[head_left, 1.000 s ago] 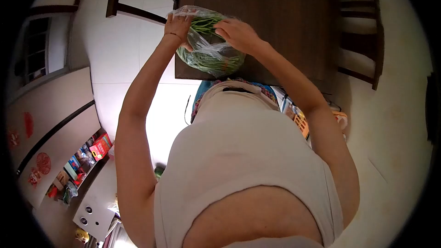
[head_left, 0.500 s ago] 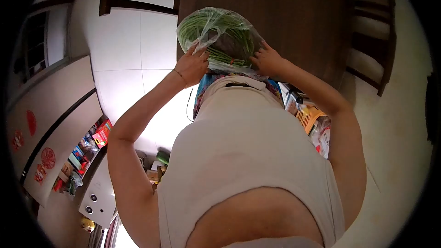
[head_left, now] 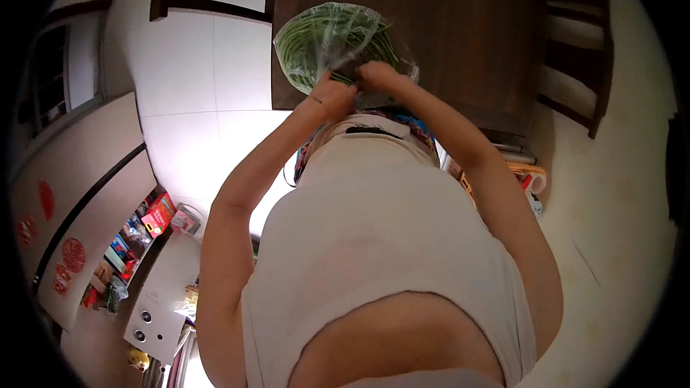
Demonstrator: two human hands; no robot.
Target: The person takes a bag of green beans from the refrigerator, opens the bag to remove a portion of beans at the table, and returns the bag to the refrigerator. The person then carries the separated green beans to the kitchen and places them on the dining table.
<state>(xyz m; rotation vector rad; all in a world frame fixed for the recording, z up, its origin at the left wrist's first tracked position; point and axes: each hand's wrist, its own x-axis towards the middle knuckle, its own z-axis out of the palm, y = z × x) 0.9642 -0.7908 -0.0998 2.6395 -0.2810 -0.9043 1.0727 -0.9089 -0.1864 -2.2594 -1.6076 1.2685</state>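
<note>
A coiled bunch of long green beans [head_left: 305, 39] lies inside a clear plastic bag [head_left: 332, 29] at the near left corner of the dark table. Close to the table's front edge, my left hand [head_left: 336, 98] is closed around the near ends of the beans. Just right of it my right hand [head_left: 381, 77] is closed too, its fingertips almost meeting the left ones. What the right fingers pinch is hidden behind the hand. Loose bag film spreads out to the right beyond that hand.
The dark wooden table [head_left: 460, 29] extends away in front of me. Wooden chairs stand at the left [head_left: 215, 8] and right [head_left: 575, 65]. An orange basket [head_left: 528, 169] sits low on the right; shelves with packages [head_left: 129, 244] are at the left.
My hands have come together from the bag's two sides, the right one moving left and the left one slightly right. The red tie on the bean bundle is now hidden.
</note>
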